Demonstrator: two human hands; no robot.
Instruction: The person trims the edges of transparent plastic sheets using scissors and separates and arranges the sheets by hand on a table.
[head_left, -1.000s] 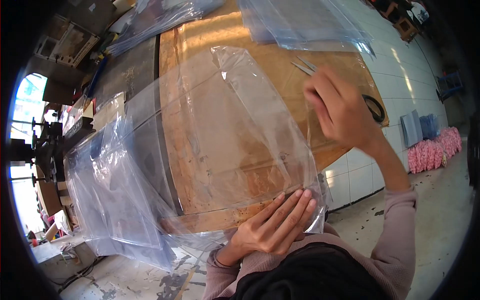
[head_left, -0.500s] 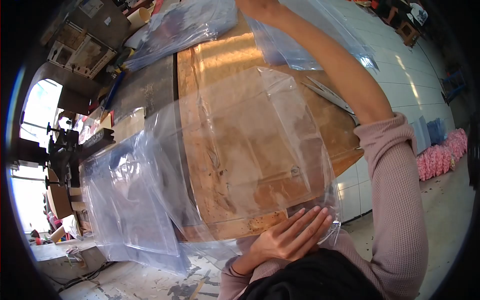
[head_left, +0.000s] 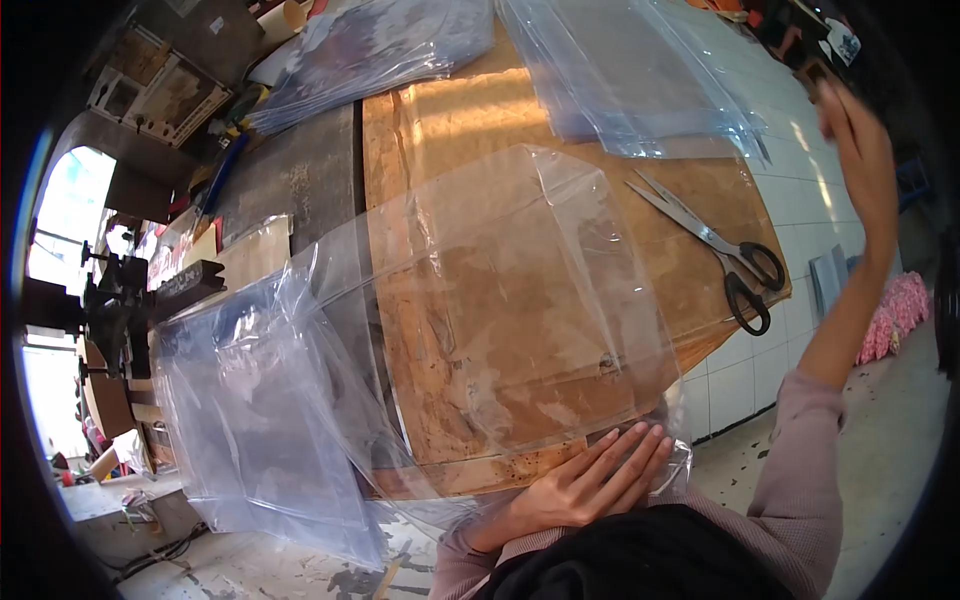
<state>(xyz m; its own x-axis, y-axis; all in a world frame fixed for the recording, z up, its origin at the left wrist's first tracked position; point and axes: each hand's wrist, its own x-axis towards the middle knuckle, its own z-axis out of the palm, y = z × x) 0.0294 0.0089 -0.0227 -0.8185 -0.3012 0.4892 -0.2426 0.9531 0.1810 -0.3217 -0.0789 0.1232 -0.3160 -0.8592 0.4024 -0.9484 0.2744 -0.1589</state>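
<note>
My left hand rests at the near edge of the wooden table, its fingers stretched out over the edge of a clear plastic sheet. Its thumb is hidden. The sheet spreads over the middle of the table and reaches left towards other clear plastic. My right hand is raised out past the table's right side, smeared by motion, so its fingers cannot be read. Scissors with black handles lie partly spread on the table, to the right of the sheet.
Two stacks of clear plastic sheets, one at the back left and one at the back right, lie on the table. A black metal fixture juts in from the left. Pink bundles sit on the floor at right.
My right hand has swung from the far side of the table out to the right, uncovering the scissors' handles and the back-right stack. My left hand stays on the sheet's near edge.
</note>
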